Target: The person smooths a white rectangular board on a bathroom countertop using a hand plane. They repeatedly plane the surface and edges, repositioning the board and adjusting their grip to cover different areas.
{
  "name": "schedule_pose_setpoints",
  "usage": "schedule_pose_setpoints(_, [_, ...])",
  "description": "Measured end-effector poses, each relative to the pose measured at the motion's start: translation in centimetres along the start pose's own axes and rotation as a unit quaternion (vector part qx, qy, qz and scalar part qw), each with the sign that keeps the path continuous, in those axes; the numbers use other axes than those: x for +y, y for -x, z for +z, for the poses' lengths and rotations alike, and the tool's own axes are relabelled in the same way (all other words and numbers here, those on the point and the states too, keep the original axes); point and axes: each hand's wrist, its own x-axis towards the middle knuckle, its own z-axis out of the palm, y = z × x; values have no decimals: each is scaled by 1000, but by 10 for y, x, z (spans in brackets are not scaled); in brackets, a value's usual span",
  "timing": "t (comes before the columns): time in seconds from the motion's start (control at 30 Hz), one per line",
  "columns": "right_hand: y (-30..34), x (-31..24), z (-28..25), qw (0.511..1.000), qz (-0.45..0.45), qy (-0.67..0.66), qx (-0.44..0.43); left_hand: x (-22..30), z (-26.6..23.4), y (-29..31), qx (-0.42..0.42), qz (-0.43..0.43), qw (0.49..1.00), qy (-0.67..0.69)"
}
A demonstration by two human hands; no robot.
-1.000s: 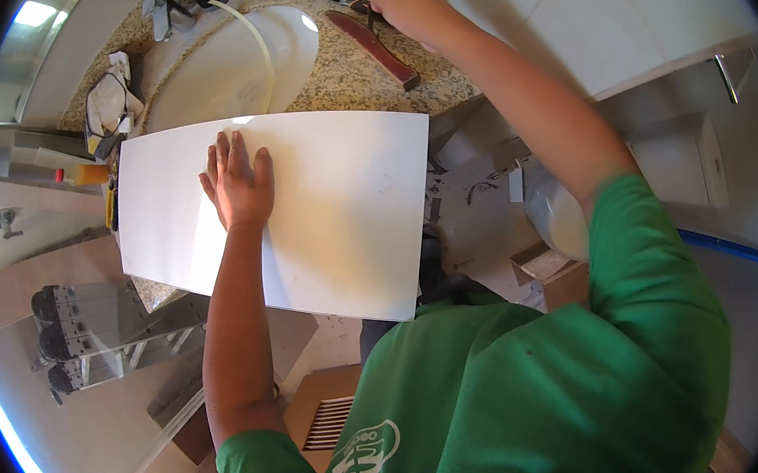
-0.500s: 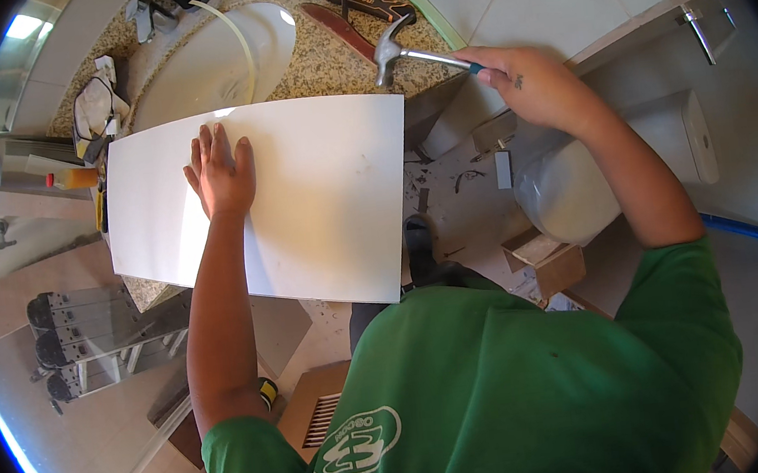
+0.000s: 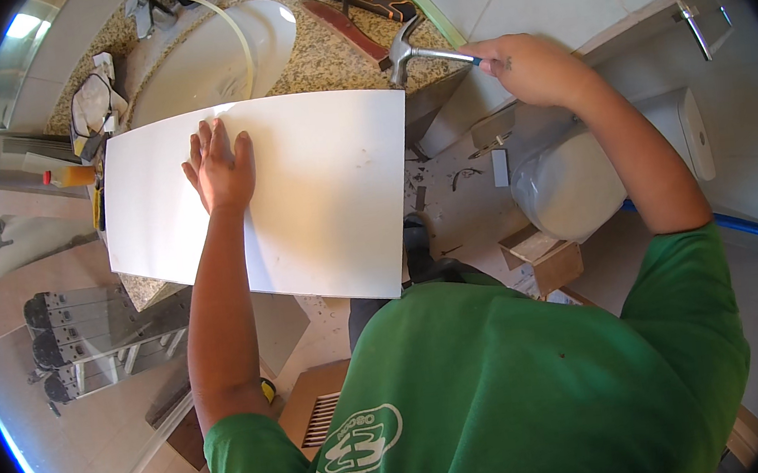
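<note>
A white rectangular panel (image 3: 320,196) lies in front of me, its far edge over the near part of the granite counter (image 3: 326,64). My left hand (image 3: 222,169) rests flat on the panel near its far edge, fingers a little spread. In my right hand (image 3: 522,68) is a claw hammer (image 3: 436,52), gripped by its handle. The hammer's metal head is beside the panel's far right corner; whether it touches the edge I cannot tell.
Beyond the panel are an oval sink (image 3: 198,62), a handsaw (image 3: 365,1) and a brown sheath-like piece (image 3: 343,32). To the right stand a toilet (image 3: 574,181) and an open wooden box (image 3: 541,257). A folded ladder (image 3: 105,331) is at left. Debris lies on the floor.
The hammer has moved slightly right and down, bringing its head to the panel's far right corner. My left hand stays on the panel, which has barely shifted.
</note>
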Motion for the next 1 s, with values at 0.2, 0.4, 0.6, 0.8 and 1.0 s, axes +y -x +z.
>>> schedule_pose_setpoints(0.2, [4, -1, -5, 999, 17, 8, -33, 3, -2, 0, -7, -13, 1000, -1])
schedule_pose_setpoints(0.4, [5, -5, 0, 999, -33, 28, 29, 4, -3, -1, -5, -15, 1000, -4])
schedule_pose_setpoints(0.6, [8, 4, 5, 999, -22, 4, 29, 5, -3, -1, -3, -14, 1000, -8])
schedule_pose_setpoints(0.8, [-50, -2, 15, 979, -6, -165, 121, 5, -3, -1, 1, -14, 1000, -3])
schedule_pose_setpoints(1.0, [-191, -34, 26, 974, 15, -160, 157, 4, -5, 2, 14, -9, 999, 31])
